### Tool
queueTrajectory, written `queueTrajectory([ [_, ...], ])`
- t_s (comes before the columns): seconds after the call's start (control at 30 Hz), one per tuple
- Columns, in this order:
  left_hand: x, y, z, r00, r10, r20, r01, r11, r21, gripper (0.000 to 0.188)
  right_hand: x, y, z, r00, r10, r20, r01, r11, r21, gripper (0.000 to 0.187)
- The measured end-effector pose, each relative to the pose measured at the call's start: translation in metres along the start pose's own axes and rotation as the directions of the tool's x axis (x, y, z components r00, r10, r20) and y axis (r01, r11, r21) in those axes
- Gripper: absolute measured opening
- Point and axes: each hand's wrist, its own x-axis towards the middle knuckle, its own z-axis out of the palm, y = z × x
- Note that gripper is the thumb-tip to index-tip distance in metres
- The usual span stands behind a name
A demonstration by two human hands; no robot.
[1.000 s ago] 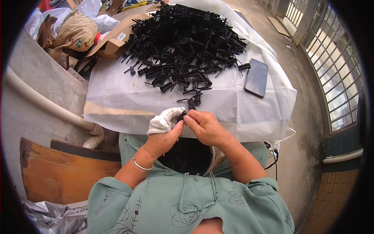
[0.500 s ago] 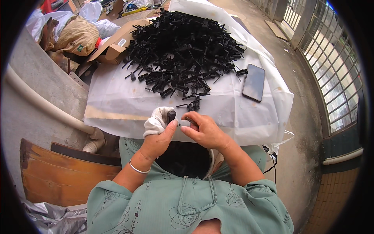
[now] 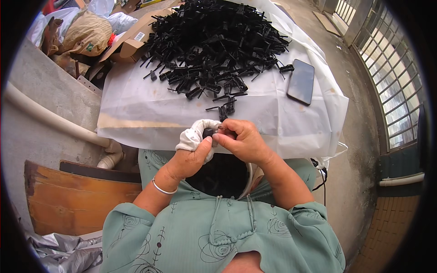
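My left hand (image 3: 195,148), its fingers wrapped in white cloth, grips a small black plastic part (image 3: 209,133) between thumb and fingers. Against that part my right hand (image 3: 239,138) closes in a pinch, the thumb and fingertips meeting the left thumb. Something small may sit in the right fingertips, but it is too hidden to name. Just beyond both hands lie a few loose black plastic parts (image 3: 223,111) with thin prongs. They trail off a large heap of similar black parts (image 3: 214,41) on the white sheet (image 3: 150,102).
A smartphone (image 3: 301,82) lies right of the heap. Between my knees stands a round container (image 3: 249,179) with dark contents. A cardboard box (image 3: 132,48) and bags (image 3: 88,34) are at the far left. A brown board (image 3: 82,198) leans at lower left.
My right hand has moved in to meet the left one at the black part. Both hands now touch, where a small gap stood between them.
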Motion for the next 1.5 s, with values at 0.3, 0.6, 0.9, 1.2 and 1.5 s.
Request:
queueTrajectory([
  [0.3,0.005,-0.008,0.005,0.983,0.161,-0.088,-0.131,0.951,0.279,0.022,-0.001,0.011,0.005,0.99,-0.06,0.128,0.069,0.995,-0.066,0.025],
  [0.6,-0.008,-0.012,-0.003,0.982,0.178,-0.069,-0.107,0.816,0.569,0.023,-0.002,0.011,0.026,0.995,-0.022,0.095,0.032,0.993,-0.112,0.023],
  [0.9,-0.004,0.008,-0.021,0.976,0.215,0.031,-0.127,0.45,0.884,0.027,0.008,0.02,0.002,0.943,-0.249,-0.223,-0.025,0.614,-0.789,0.028],
  [1.2,0.018,0.018,-0.013,0.928,0.248,0.278,-0.366,0.47,0.803,0.028,0.0,0.013,-0.011,0.971,-0.235,0.049,0.222,0.801,-0.556,0.026],
  [1.5,0.014,-0.005,-0.014,0.998,-0.017,-0.053,0.023,0.992,0.125,0.022,-0.002,-0.012,-0.004,0.974,-0.223,-0.026,0.212,0.953,-0.217,0.022],
])
